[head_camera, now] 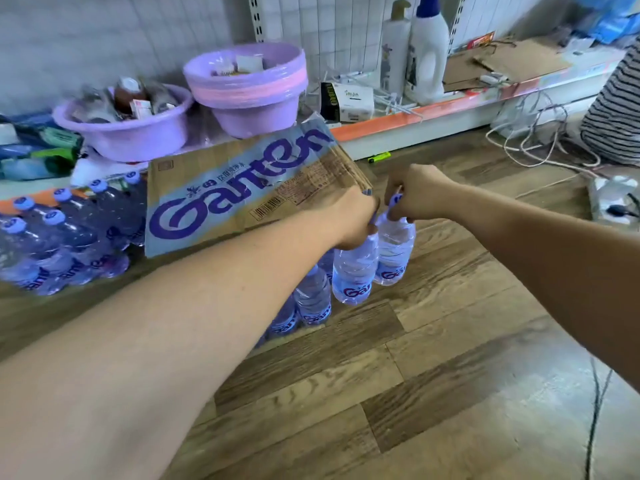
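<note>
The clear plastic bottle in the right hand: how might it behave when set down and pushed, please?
The clear plastic bottle looks full, so probably heavy for its size. Tall, narrow and round, it may tip if pushed high, then roll. The right hand grips only its purple cap, so it may swing.

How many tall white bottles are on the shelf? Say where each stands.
2: a pump bottle against the back grid, a blue-capped bottle just right of it. None seem hidden.
</note>
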Available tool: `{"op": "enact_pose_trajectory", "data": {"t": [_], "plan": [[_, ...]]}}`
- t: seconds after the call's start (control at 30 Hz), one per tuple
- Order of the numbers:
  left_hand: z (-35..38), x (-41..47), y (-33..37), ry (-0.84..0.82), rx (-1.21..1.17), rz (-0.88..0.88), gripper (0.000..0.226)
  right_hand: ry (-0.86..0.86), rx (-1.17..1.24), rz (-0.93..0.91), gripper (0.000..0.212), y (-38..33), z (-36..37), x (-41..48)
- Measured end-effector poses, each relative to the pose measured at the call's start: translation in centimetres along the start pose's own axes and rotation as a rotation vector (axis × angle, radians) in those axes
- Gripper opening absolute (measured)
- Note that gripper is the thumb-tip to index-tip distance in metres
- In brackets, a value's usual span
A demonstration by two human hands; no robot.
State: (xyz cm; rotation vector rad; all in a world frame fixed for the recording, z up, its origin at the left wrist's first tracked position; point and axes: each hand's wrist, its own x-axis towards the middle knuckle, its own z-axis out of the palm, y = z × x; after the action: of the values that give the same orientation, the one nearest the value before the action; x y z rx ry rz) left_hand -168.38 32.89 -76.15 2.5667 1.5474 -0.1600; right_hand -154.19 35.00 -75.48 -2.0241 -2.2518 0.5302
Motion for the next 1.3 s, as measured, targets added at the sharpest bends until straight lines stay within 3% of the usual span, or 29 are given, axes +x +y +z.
{"op": "enact_pose_trajectory", "data": {"t": [0.17, 0.33, 0.77, 1.0, 1.1, 1.2, 1.3], "plan": [[3.3, 0.0, -0.8, -0.036, -0.039, -0.05, 0.007, -0.03, 0.0, 0.016, 0.023, 0.6, 3.7, 0.4], [5.3, 0.5, -1.1, -0.095, -0.002, -0.08, 0.027, -0.032, 0.032, 0.008, 0.025, 0.8, 5.9, 0.9], [7.5, 1.5, -2.3, -0.041, -0.058, -0.105, 0.029, -0.04, 0.058, 0.024, 0.028, 1.5, 7.7, 2.1], [7.5, 0.9, -3.8, -0.088, -0.079, -0.014, 0.049, -0.177, -0.157, 0.049, 0.047, 0.5, 7.0, 1.8], [6.1, -0.3, -6.5, -0.017, -0.112, 0.055, 0.05, -0.038, -0.215, 0.071, 0.038, -0.5, 6.8, 2.0], [4.6, -2.4, -11.6, 0.021, -0.128, 0.02, 0.059, 0.152, -0.119, 0.059, 0.039, -3.1, 6.6, 2.0], [3.7, -5.3, -17.2, 0.0, -0.134, -0.085, 0.065, 0.153, -0.097, -0.043, 0.049, -6.8, 7.0, 2.8]]}}
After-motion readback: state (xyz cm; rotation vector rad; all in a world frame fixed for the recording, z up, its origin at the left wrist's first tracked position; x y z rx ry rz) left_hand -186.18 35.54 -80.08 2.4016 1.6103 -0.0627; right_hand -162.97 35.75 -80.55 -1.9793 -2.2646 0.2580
